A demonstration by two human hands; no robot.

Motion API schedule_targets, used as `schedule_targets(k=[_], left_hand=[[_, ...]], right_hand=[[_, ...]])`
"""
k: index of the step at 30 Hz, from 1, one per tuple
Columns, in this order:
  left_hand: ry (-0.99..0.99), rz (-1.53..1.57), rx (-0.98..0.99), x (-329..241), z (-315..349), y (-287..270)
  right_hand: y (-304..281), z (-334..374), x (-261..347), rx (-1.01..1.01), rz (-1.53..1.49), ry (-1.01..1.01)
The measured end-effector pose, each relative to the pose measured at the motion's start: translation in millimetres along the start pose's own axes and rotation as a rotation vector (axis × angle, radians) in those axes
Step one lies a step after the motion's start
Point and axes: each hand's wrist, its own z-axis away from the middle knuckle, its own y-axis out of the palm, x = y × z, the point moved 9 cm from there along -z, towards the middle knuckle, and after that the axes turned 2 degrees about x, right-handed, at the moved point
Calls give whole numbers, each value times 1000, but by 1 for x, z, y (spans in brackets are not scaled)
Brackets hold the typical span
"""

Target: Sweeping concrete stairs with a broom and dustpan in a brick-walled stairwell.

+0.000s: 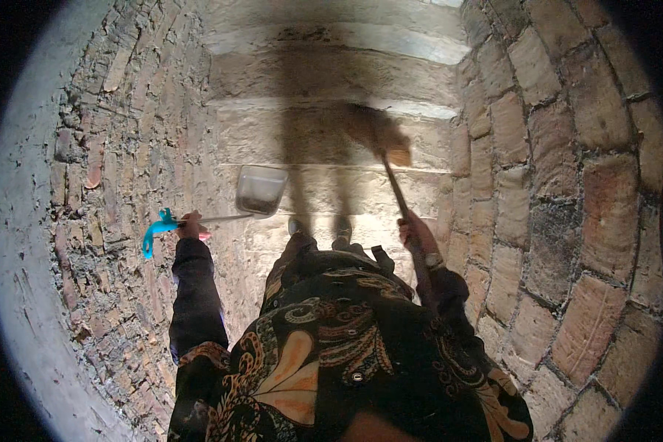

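My left hand (192,226) is closed round the thin handle of a long-handled dustpan, near its bright blue grip end (159,230). The dustpan's pale, box-shaped pan (262,190) hangs to the right of that hand, above or on the step ahead of my feet; which one I cannot tell. On the other side, my right hand (418,237) is wrapped round the stick of a broom (395,188). Its brown bristle head (379,136) reaches forward over the steps and is partly blurred and shaded.
Worn stone steps (254,140) rise ahead between two walls. A rough brick wall (118,199) stands close on the left, and a wall of larger blocks (545,169) on the right. My shoes (342,227) are on a step, and my shadow falls forward.
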Motion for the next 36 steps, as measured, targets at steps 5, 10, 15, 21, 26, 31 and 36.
schedule_targets(k=[5,10,15,21,26,31,36], left_hand=[[62,45,-6,19,-20,-29],[73,16,171,39,-51,-27],[557,-453,88,12,-46,-38],[153,96,-44,-14,26,-4],[105,48,-77,-18,33,5],[170,-33,-83,-23,37,2],[196,74,-48,-23,35,1]], right_hand=[[76,26,-51,-34,230,16],[97,60,-38,-170,548,-238],[30,69,-7,1,54,-145],[-16,79,63,-54,-19,-220],[-45,38,53,4,-81,-185],[47,-22,-12,16,-134,28],[101,-87,-68,-2,0,195]])
